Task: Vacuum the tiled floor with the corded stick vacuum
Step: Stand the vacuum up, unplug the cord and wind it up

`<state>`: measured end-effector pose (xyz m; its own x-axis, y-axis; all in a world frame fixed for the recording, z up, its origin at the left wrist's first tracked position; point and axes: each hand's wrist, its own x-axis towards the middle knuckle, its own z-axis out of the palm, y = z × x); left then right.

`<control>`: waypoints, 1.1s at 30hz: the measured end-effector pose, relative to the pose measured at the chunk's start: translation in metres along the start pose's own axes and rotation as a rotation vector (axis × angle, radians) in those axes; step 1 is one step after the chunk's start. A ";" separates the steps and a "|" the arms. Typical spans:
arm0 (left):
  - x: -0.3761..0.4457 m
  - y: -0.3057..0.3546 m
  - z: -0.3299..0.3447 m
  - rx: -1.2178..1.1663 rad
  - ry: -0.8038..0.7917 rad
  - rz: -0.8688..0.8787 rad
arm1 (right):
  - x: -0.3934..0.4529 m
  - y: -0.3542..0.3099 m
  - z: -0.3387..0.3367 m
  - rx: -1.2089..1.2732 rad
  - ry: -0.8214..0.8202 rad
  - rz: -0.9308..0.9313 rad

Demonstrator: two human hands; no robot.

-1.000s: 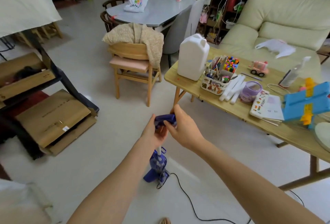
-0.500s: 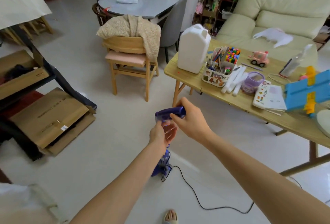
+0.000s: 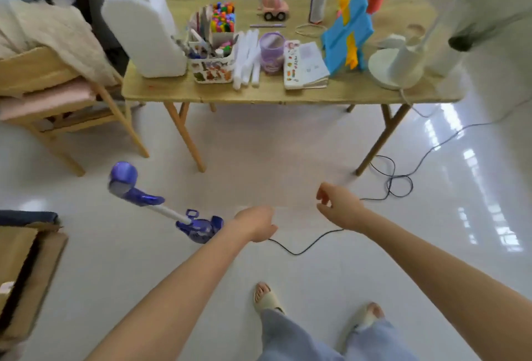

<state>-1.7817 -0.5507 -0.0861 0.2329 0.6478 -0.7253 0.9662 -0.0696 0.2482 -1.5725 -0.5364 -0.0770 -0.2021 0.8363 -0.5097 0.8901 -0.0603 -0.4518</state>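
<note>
So honestly you look early or mid-job here, not done. The vacuum (image 3: 161,207) is lying tipped over on the floor (image 3: 259,159) at about 9 o'clock from your hands, purple handle end up-left, head end down by your left wrist. Nobody's holding it. I can't tell from the floor itself how much has been covered, it's just glossy tile with glare at 3 o'clock.

Your left hand (image 3: 256,224) is just right of the vacuum's head, fingers curled under; the cord (image 3: 299,251) runs out from beneath it, but I can't tell if you're actually gripping it. Your right hand (image 3: 335,205) hangs loose at 1 o'clock of that, fingers half curled, holding nothing I can see. The cord loops off toward 2 o'clock into a tangle by the table leg.

My guess at what's left: pick the vacuum back up, sort that cord, then do under the table (image 3: 273,93) at 12 o'clock.

Count, left to right: one wooden chair (image 3: 46,84) with a blanket, one vacuum, one white jug (image 3: 144,27), one table, two hands, two sandalled feet, one lamp base (image 3: 394,68).
</note>
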 end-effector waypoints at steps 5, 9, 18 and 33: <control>0.059 0.158 -0.012 0.323 -0.103 0.235 | -0.052 0.172 -0.038 0.044 0.028 0.351; 0.106 0.325 -0.002 0.470 -0.154 0.396 | -0.107 0.309 -0.071 0.140 0.116 0.539; 0.169 0.629 0.006 0.762 -0.099 0.649 | -0.198 0.533 -0.182 0.235 0.271 0.870; 0.416 0.958 -0.101 0.972 -0.155 0.650 | -0.131 0.826 -0.392 0.387 0.316 1.095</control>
<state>-0.7699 -0.2711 -0.0846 0.6588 0.1832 -0.7297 0.3233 -0.9447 0.0548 -0.6502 -0.4816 -0.0962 0.7412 0.3328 -0.5830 0.3345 -0.9361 -0.1091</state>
